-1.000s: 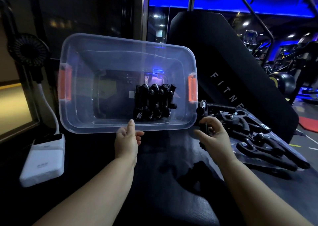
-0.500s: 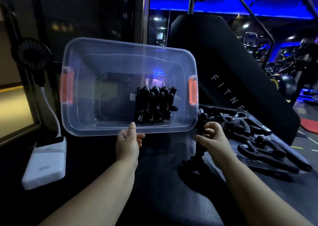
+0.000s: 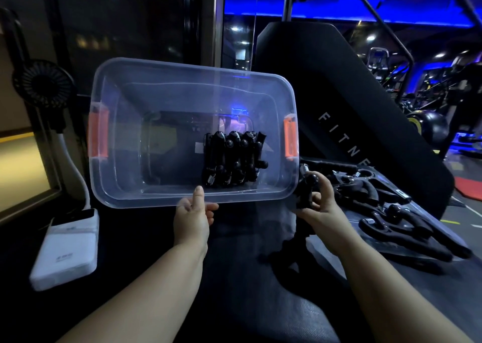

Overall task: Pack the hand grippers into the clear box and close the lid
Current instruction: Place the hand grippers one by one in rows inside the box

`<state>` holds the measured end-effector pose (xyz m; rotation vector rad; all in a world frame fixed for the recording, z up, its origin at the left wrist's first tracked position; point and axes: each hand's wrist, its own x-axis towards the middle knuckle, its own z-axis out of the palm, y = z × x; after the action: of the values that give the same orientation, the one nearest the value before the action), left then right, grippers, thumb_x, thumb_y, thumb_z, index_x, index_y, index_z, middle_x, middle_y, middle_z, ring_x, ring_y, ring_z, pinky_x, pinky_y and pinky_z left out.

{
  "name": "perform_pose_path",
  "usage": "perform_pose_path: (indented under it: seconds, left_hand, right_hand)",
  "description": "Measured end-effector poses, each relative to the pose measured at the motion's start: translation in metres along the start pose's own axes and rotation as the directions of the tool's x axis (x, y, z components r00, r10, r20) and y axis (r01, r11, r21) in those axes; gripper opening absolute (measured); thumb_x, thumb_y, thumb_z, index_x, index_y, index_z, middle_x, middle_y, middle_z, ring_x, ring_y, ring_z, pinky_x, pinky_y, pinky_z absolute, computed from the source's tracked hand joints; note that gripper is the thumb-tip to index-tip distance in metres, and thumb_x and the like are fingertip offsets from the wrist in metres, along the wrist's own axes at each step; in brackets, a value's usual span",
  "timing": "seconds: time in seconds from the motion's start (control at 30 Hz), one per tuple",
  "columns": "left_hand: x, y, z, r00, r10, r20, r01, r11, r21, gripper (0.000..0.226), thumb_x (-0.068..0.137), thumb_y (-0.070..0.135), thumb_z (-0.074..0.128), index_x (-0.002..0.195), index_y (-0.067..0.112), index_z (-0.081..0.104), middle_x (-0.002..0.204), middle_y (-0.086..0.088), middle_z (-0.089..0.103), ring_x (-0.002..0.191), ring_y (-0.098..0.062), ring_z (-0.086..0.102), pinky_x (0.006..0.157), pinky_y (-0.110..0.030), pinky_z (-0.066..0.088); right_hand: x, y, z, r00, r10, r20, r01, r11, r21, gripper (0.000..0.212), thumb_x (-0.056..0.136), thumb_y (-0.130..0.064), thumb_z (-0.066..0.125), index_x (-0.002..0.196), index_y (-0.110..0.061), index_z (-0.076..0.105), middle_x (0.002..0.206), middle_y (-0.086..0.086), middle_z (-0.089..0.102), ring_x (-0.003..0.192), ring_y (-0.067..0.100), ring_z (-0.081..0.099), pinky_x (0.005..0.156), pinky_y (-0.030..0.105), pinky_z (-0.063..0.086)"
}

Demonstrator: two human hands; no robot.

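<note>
The clear box (image 3: 161,100) with orange latches is tilted up with its opening towards me. My left hand (image 3: 193,215) holds its near rim, thumb on top. Several black hand grippers (image 3: 232,160) stand packed in a row at the box's right end. My right hand (image 3: 317,201) grips one black hand gripper (image 3: 305,191) just outside the box's lower right corner. More loose hand grippers (image 3: 407,225) lie in a pile on what looks like the clear lid (image 3: 386,181) at the right.
A white power bank (image 3: 66,248) lies at the left, with a small black fan (image 3: 44,84) on a white neck above it. A big black padded gym backrest (image 3: 326,87) rises behind the box. All rests on a dark padded surface (image 3: 234,277).
My right hand has lifted one hand gripper off the pile and brought it left, close to the box's lower right corner. The box has shifted slightly.
</note>
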<state>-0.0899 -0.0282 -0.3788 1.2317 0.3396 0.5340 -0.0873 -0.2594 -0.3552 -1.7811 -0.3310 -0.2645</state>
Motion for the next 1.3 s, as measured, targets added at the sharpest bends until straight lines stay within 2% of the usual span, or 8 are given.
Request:
perform_pose_path:
  seconds: [0.13, 0.23, 0.5, 0.67, 0.73, 0.93, 1.1, 1.3]
  left_hand:
    - [0.001, 0.0, 0.0, 1.0, 0.001, -0.002, -0.001, 1.0, 0.0, 0.027, 0.096, 0.043, 0.048, 0.087, 0.018, 0.052, 0.071, -0.001, 0.066, 0.064, -0.012, 0.054, 0.062, -0.025, 0.046]
    - [0.001, 0.0, 0.0, 1.0, 0.003, 0.0, -0.003, 1.0, -0.003, 0.026, 0.096, 0.044, 0.048, 0.088, 0.019, 0.052, 0.072, -0.001, 0.066, 0.064, -0.012, 0.055, 0.062, -0.024, 0.045]
    - [0.002, -0.001, 0.0, 1.0, 0.013, 0.006, -0.013, 1.0, -0.01, 0.026, 0.096, 0.043, 0.047, 0.088, 0.019, 0.051, 0.071, 0.001, 0.066, 0.065, -0.011, 0.055, 0.062, -0.024, 0.046]
    - [0.003, -0.002, 0.0, 1.0, -0.005, 0.028, 0.006, 0.999, -0.033, 0.028, 0.097, 0.043, 0.046, 0.09, 0.016, 0.052, 0.075, 0.0, 0.069, 0.067, -0.011, 0.059, 0.062, -0.024, 0.047]
    - [0.003, -0.002, -0.001, 0.999, -0.017, 0.045, 0.019, 0.999, -0.046, 0.028, 0.097, 0.043, 0.046, 0.092, 0.016, 0.052, 0.077, 0.0, 0.071, 0.069, -0.011, 0.062, 0.064, -0.025, 0.048]
    - [0.0, 0.001, -0.003, 0.995, -0.026, 0.099, 0.035, 0.995, -0.094, 0.026, 0.098, 0.041, 0.043, 0.091, 0.016, 0.048, 0.079, -0.003, 0.073, 0.067, -0.014, 0.066, 0.063, -0.026, 0.051]
    - [0.0, 0.003, -0.002, 0.991, -0.041, 0.126, 0.054, 0.993, -0.105, 0.025, 0.099, 0.04, 0.042, 0.09, 0.017, 0.046, 0.079, -0.003, 0.074, 0.063, -0.011, 0.066, 0.06, -0.025, 0.05]
    - [0.005, 0.0, -0.005, 0.985, -0.021, 0.169, 0.04, 0.993, -0.112, 0.033, 0.099, 0.038, 0.04, 0.104, 0.007, 0.05, 0.077, -0.003, 0.074, 0.062, -0.011, 0.065, 0.057, -0.022, 0.048]
  right_hand:
    - [0.0, 0.0, -0.003, 0.995, -0.029, -0.095, 0.029, 1.0, 0.004, 0.062, 0.084, 0.01, 0.057, 0.101, -0.047, 0.041, 0.083, 0.003, 0.053, 0.065, 0.013, 0.054, 0.056, 0.032, 0.045]
    - [0.0, -0.001, -0.003, 0.98, -0.057, -0.192, 0.058, 0.998, -0.003, 0.044, 0.091, -0.017, 0.065, 0.09, -0.055, 0.043, 0.08, 0.003, 0.058, 0.067, 0.017, 0.055, 0.064, 0.039, 0.048]
    - [-0.006, -0.01, 0.004, 0.956, -0.088, -0.28, 0.117, 0.989, 0.09, 0.011, 0.1, -0.028, 0.046, 0.092, -0.035, 0.048, 0.065, -0.005, 0.059, 0.048, 0.005, 0.053, 0.044, 0.019, 0.043]
    - [-0.008, -0.016, 0.008, 0.944, -0.102, -0.313, 0.152, 0.978, 0.14, 0.007, 0.092, -0.04, 0.049, 0.093, -0.033, 0.051, 0.074, 0.019, 0.058, 0.044, 0.015, 0.052, 0.038, 0.019, 0.039]
    - [-0.009, -0.02, 0.01, 0.95, -0.129, -0.284, 0.179, 0.971, 0.16, 0.024, 0.087, -0.044, 0.049, 0.105, -0.027, 0.05, 0.076, 0.033, 0.054, 0.041, 0.023, 0.048, 0.038, 0.019, 0.038]
    - [-0.006, -0.044, 0.028, 0.961, -0.183, -0.205, 0.222, 0.957, 0.185, 0.033, 0.101, -0.014, 0.042, 0.119, -0.036, 0.057, 0.082, 0.001, 0.066, 0.07, 0.009, 0.063, 0.061, 0.019, 0.053]
    - [0.009, -0.065, 0.047, 0.973, -0.208, -0.099, 0.227, 0.942, 0.247, 0.02, 0.088, -0.028, 0.052, 0.098, -0.036, 0.069, 0.091, 0.013, 0.062, 0.083, 0.028, 0.058, 0.078, 0.04, 0.049]
    - [0.041, -0.091, 0.073, 0.973, -0.216, -0.077, 0.23, 0.927, 0.298, 0.022, 0.089, -0.03, 0.05, 0.096, -0.041, 0.069, 0.114, 0.018, 0.064, 0.106, 0.028, 0.063, 0.088, 0.035, 0.052]
